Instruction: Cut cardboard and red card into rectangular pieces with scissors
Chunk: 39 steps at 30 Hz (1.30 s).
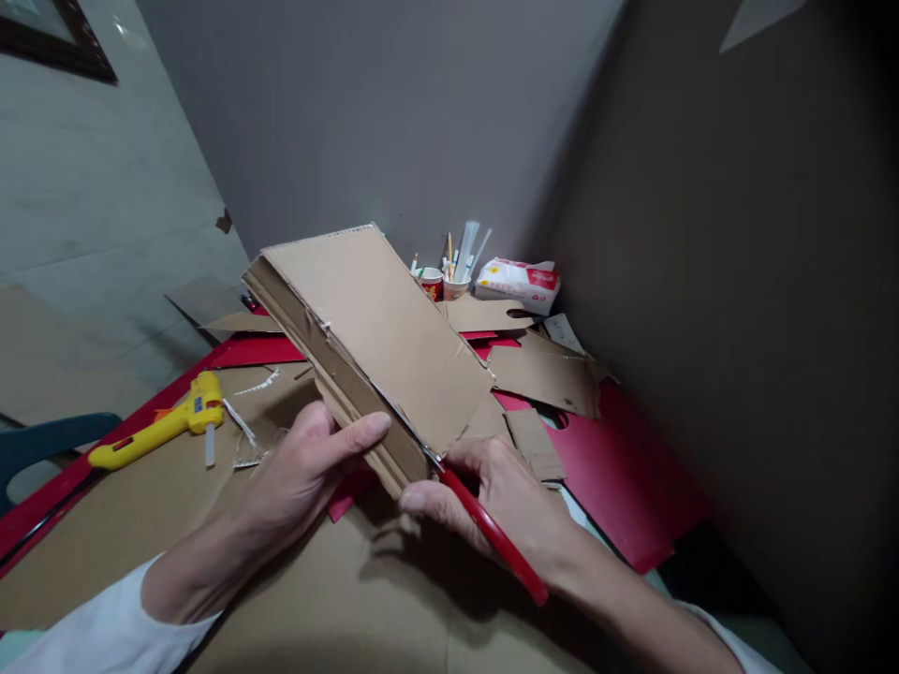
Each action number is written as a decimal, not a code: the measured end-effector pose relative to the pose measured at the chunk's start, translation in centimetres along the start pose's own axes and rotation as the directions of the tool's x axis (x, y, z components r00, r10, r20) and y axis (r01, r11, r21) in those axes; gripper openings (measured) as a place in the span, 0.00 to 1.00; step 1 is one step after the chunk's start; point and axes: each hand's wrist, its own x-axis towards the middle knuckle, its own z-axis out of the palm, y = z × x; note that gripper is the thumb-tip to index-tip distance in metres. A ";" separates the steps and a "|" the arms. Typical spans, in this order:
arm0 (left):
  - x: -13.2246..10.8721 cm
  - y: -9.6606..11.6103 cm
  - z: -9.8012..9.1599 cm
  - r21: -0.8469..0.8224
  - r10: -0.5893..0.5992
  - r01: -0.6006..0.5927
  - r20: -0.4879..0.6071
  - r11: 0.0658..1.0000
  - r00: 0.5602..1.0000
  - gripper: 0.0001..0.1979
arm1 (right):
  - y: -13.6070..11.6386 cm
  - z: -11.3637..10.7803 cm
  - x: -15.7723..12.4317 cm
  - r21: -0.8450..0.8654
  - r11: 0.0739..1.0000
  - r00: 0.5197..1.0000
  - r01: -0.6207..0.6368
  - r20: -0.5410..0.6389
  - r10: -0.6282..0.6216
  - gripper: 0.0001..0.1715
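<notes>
My left hand (299, 473) grips the near end of a folded brown cardboard piece (379, 323), thumb pressed on its side edge. That piece is held tilted above the table. My right hand (495, 501) is closed round a red-handled cutter (492, 534). The cutter's thin metal blade lies along the upper edge of the cardboard, near its front corner. Both wrists show white sleeves.
A yellow glue gun (165, 421) lies at the left on a large cardboard sheet (140, 515). Cardboard scraps (548, 374) cover the red table (618, 468). Cups with pens (449, 271) and a tissue pack (520, 281) stand by the grey wall. A dark panel rises at the right.
</notes>
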 end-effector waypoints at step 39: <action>2.0 3.2 -2.9 -0.120 0.197 -0.223 -0.198 0.967 0.960 0.07 | -0.1 -3.0 -1.3 -0.202 0.960 0.979 0.194 0.103 -0.176 0.23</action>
